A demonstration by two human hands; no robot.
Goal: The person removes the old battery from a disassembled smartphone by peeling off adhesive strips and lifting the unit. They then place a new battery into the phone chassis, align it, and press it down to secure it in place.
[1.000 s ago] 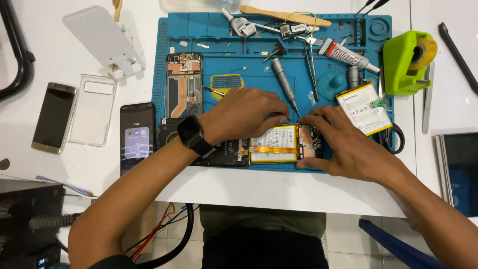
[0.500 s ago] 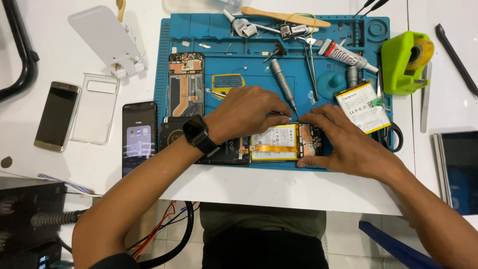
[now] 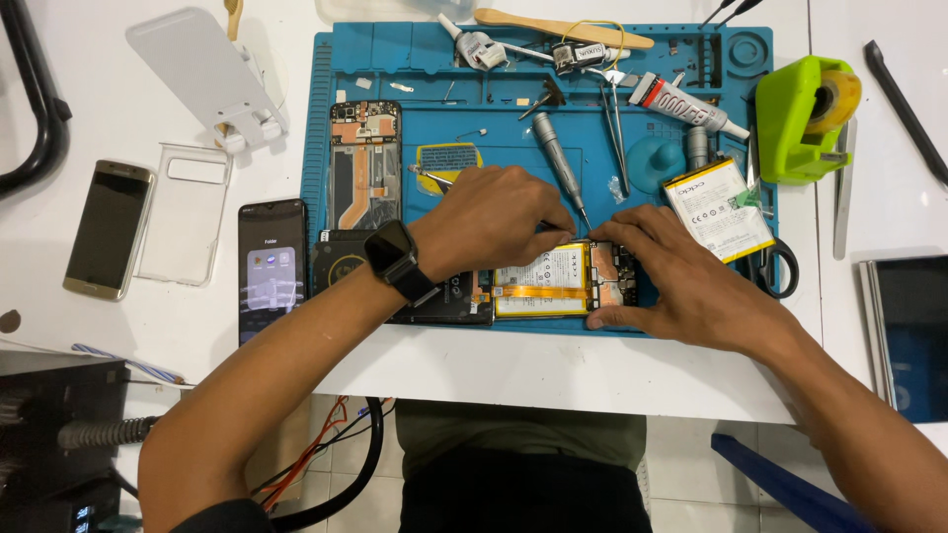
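Note:
An opened phone point(image 3: 553, 286) with a yellow-and-white battery showing lies at the front edge of the blue repair mat point(image 3: 474, 109). My left hand point(image 3: 494, 219), with a black smartwatch point(image 3: 395, 259) on the wrist, is pinched on a thin dark tool whose tip meets the phone's upper edge. My right hand point(image 3: 681, 276) grips the phone's right end, fingers on the top edge and thumb on the lower edge. A metal screwdriver point(image 3: 558, 163) lies just beyond my hands.
On the mat lie a bare phone frame point(image 3: 363, 163), a loose battery point(image 3: 719, 207), a glue tube point(image 3: 686, 104), tweezers point(image 3: 614, 123) and small parts. A green tape dispenser point(image 3: 805, 118) stands right. Two phones point(image 3: 272, 266) point(image 3: 107, 229), a clear case point(image 3: 183, 212) and a white stand point(image 3: 212, 74) lie left.
Both hands stay on the opened phone with only slight finger movement. The view has shifted a little.

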